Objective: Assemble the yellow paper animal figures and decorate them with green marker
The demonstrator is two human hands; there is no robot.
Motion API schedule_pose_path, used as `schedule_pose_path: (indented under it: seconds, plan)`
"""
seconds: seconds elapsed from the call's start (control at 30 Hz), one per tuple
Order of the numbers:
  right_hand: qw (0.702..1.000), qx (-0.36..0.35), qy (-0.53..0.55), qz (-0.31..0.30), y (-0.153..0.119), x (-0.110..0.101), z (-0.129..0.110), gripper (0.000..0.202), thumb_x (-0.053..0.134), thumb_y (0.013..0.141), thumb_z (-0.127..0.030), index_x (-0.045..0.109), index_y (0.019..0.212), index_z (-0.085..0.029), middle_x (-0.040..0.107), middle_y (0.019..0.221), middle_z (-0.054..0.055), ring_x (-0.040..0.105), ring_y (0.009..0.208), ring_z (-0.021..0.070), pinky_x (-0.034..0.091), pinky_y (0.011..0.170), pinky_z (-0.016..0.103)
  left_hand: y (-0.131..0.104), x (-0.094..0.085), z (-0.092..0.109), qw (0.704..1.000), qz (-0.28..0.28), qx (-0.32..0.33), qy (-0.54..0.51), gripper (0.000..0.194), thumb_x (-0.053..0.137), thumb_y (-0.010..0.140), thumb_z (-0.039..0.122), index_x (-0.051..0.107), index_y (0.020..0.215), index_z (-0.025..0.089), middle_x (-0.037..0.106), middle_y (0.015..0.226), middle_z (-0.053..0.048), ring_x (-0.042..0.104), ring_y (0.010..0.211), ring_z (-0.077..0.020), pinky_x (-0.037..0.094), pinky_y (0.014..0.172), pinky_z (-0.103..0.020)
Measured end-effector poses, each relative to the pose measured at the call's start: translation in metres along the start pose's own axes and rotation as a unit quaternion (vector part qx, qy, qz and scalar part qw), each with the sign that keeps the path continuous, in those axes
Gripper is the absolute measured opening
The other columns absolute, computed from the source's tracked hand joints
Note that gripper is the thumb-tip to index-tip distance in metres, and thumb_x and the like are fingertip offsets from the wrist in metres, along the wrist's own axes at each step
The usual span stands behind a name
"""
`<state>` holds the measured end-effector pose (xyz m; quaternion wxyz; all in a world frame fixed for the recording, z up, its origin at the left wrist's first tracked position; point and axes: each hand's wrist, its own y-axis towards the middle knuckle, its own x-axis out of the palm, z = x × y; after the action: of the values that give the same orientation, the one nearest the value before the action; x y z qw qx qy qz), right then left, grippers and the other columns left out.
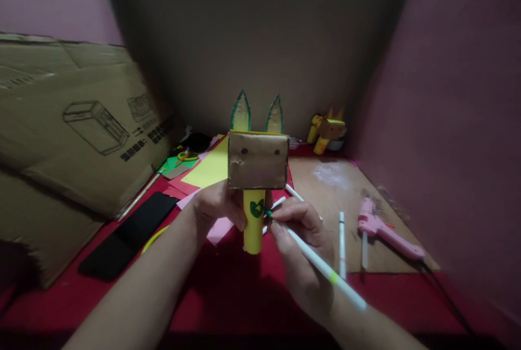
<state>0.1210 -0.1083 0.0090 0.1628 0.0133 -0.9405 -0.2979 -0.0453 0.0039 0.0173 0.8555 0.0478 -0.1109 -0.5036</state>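
Observation:
My left hand [222,203] is closed round a cardboard animal figure [258,168] and keeps it upright over the table. The figure has a boxy face with two dark eyes, two pointed ears edged in green, and a yellow tube [253,236] below the head. Between the thumb and fingers of my right hand [303,241] is a white marker [317,263]. Its green tip is at the tube, beside a green heart-like mark [256,208]. Part of my left hand's fingers is hidden behind the figure.
A pink glue gun [386,233] and a white marker [342,244] lie at the right, by a cardboard sheet [309,176]. Behind stands another cardboard animal [328,128]. At left are a black phone [129,233], coloured paper [205,168] and a big cardboard box [73,138].

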Motion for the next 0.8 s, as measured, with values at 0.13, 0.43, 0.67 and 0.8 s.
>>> schedule_pose_path:
  seconds: [0.13, 0.43, 0.67, 0.8]
  plan:
    - [1.000, -0.014, -0.023, -0.011, 0.0006, -0.0001, -0.0006, 0.018, 0.056, 0.086, -0.010, 0.062, 0.090, -0.027, 0.051, 0.076, -0.003, 0.046, 0.063, 0.0115, 0.040, 0.056, 0.025, -0.0005, -0.0021, -0.0015, 1.000, -0.005, -0.005, -0.002, 0.049, 0.093, 0.053, 0.021, 0.070, 0.096, 0.015, 0.074, 0.084, -0.005, 0.070, 0.074, -0.0209, 0.062, 0.069, -0.029]
    - [1.000, -0.009, -0.029, -0.009, 0.0009, 0.0003, -0.0026, 0.014, 0.056, 0.086, -0.012, 0.061, 0.087, -0.025, 0.051, 0.075, -0.002, 0.046, 0.060, 0.0111, 0.039, 0.052, 0.024, -0.0002, -0.0011, -0.0002, 1.000, -0.011, -0.013, -0.009, 0.046, 0.093, 0.053, 0.019, 0.071, 0.093, 0.016, 0.075, 0.084, -0.004, 0.072, 0.075, -0.0216, 0.061, 0.069, -0.027]
    - [1.000, -0.007, -0.010, 0.016, -0.0006, 0.0006, 0.0022, 0.014, 0.058, 0.086, -0.014, 0.062, 0.089, -0.027, 0.050, 0.073, -0.003, 0.046, 0.060, 0.0117, 0.040, 0.053, 0.024, 0.0000, 0.0018, 0.0007, 1.000, -0.005, -0.009, -0.023, 0.049, 0.092, 0.053, 0.017, 0.069, 0.097, 0.017, 0.075, 0.085, -0.003, 0.072, 0.076, -0.0207, 0.060, 0.067, -0.026]
    - [1.000, -0.005, -0.014, 0.022, 0.0005, 0.0007, 0.0012, 0.015, 0.058, 0.086, -0.013, 0.062, 0.089, -0.026, 0.050, 0.072, -0.003, 0.045, 0.058, 0.0112, 0.038, 0.050, 0.024, 0.0002, 0.0018, 0.0017, 1.000, -0.006, -0.016, -0.019, 0.049, 0.093, 0.053, 0.019, 0.069, 0.096, 0.015, 0.075, 0.084, -0.004, 0.072, 0.077, -0.0215, 0.061, 0.069, -0.028]
